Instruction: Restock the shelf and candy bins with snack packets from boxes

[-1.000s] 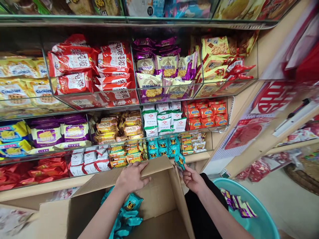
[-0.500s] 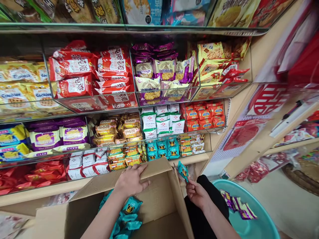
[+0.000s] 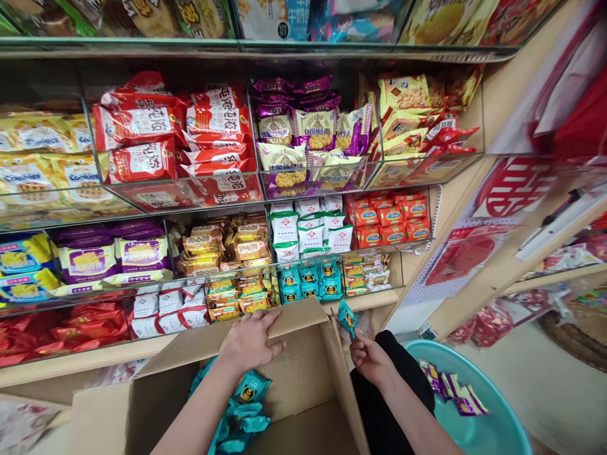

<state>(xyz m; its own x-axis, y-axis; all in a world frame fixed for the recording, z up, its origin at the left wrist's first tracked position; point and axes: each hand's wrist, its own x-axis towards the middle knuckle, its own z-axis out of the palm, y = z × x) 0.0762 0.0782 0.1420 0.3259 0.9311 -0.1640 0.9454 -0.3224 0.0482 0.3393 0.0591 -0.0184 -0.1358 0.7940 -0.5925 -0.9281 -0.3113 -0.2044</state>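
Note:
My right hand (image 3: 372, 360) pinches a small teal snack packet (image 3: 348, 318) by its end, just beyond the right side of an open cardboard box (image 3: 296, 318). The packet is tilted, its printed face partly turned to me. Over the box's far edge lies my left hand (image 3: 249, 344), its thumb on the inner side and its fingers hooked over the flap. Several matching teal packets (image 3: 250, 387) lie loose in the box, partly covered by my left forearm.
Shelves with clear dividers hold packaged snacks, with teal packets (image 3: 309, 281) in a low compartment behind the box. A turquoise tub (image 3: 509, 423) with several purple packets (image 3: 467, 399) stands at right. My dark-clothed leg (image 3: 393, 411) lies between box and tub.
The view has shifted very slightly. My right hand and its teal packet have moved a little up and left; my left hand stays on the box edge.

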